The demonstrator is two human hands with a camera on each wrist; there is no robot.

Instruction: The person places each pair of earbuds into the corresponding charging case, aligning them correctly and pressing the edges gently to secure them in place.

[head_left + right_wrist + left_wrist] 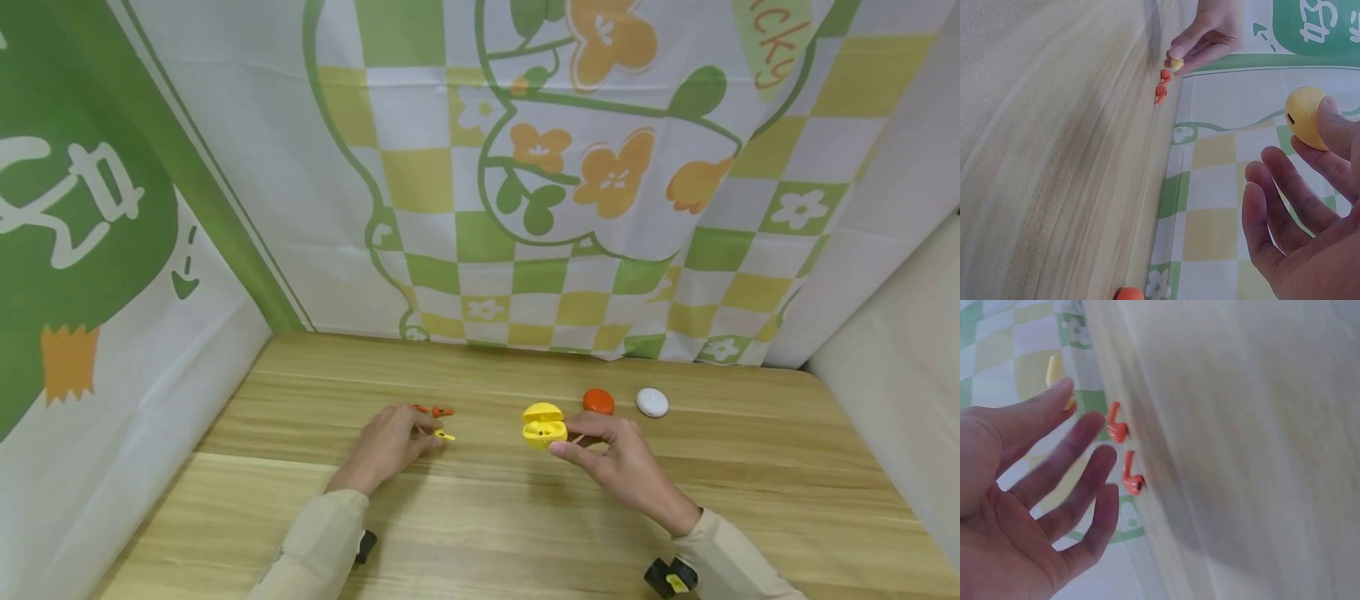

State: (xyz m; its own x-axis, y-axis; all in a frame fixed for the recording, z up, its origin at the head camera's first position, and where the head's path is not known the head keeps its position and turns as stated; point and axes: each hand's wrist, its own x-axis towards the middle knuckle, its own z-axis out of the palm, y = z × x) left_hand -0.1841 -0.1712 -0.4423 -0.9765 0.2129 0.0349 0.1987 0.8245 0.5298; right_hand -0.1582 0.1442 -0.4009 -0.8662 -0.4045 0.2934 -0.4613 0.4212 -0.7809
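Note:
My left hand (392, 442) pinches a yellow earbud (445, 435) between thumb and forefinger, just above the table at centre left. Its stem (1053, 369) shows past the thumb in the left wrist view, the other fingers spread loosely. Two orange earbuds (1133, 481) lie on the table close by those fingers. To the right, my right hand (626, 467) holds a yellow earbud case (545, 430) with its lid raised, between thumb and forefinger. Small dark spots show inside the case. From the right wrist view, only its rounded outside (1305, 117) with a dark slot is visible.
An orange round case (598, 401) and a white round case (652, 402) sit behind the right hand, near the back of the wooden table (480, 533). A patterned curtain (420, 183) hangs along the table's far edge, with white cloth on both sides.

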